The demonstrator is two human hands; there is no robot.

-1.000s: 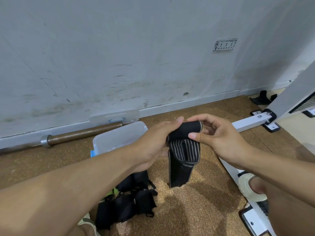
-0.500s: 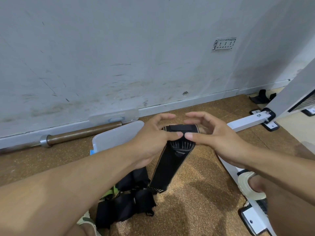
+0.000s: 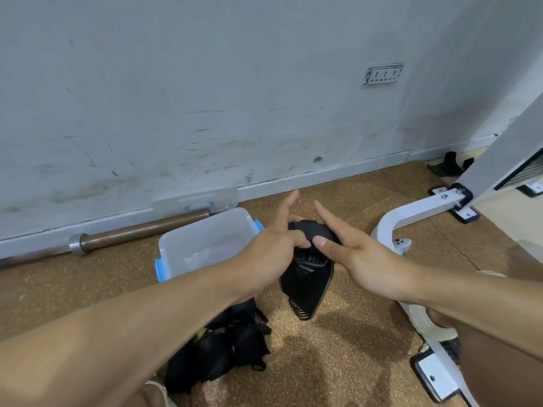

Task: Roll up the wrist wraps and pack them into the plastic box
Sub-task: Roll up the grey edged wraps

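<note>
Fingers: both sets work one black wrist wrap (image 3: 308,268) held up over the cork floor (image 3: 338,362).
Left hand (image 3: 271,248): thumb and curled fingers pinch the rolled top of the wrap; my forefinger points up, free.
Right hand (image 3: 357,254): thumb presses the roll from the right; the other fingers lie straight past it, and whether they touch it I cannot tell.
Wrap look: black fabric, a tight roll at the top, ribbed striping under it, and a short tail with a pale striped end hanging down.
Wrap place: in the air, just right of the clear plastic box (image 3: 205,245) with blue clips.
Other wraps: a black heap (image 3: 223,348) lies on the floor under my left forearm.
Change: half a second ago the tail hung longer and straighter; now it is shorter and the roll is fatter. My right fingers, curled over the roll then, are straightened out.
</note>
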